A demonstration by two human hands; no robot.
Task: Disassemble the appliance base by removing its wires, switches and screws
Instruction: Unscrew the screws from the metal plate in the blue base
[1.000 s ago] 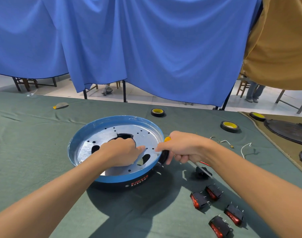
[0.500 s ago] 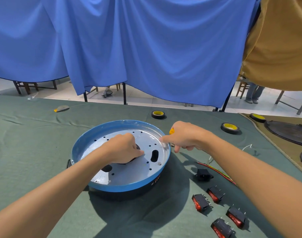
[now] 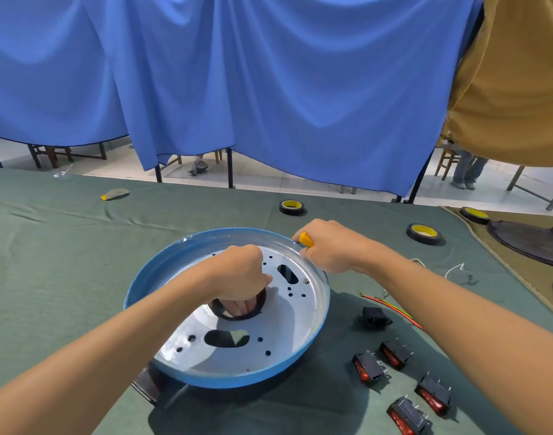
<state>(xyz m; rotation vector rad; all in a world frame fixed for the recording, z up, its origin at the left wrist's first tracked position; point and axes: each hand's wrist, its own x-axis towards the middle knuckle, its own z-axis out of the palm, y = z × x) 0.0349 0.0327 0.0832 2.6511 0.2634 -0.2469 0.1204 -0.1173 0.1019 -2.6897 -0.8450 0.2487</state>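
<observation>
The round appliance base [image 3: 313, 337], blue-rimmed with a silver perforated plate, lies in the middle of the green cloth. My left hand [image 3: 240, 274] grips the plate, its fingers hooked through the central round hole. My right hand [image 3: 328, 246] rests on the far right rim, closed on a yellow-handled tool [image 3: 306, 239] whose tip is hidden. Several black rocker switches with red buttons [image 3: 394, 353] lie loose to the right of the base, beside a black socket part [image 3: 374, 317] and red and yellow wires [image 3: 391, 306].
Black tape rolls with yellow cores [image 3: 291, 207] [image 3: 424, 233] [image 3: 474, 215] sit along the far side. White wire pieces [image 3: 454, 270] lie at the right. A dark round lid [image 3: 532, 243] rests on a tan mat at the far right. Blue curtains hang behind the table.
The base has been turned round on the cloth, so its slots now point elsewhere. My left fingers moved into the central hole. My right hand rose from the base's side to the far rim.
</observation>
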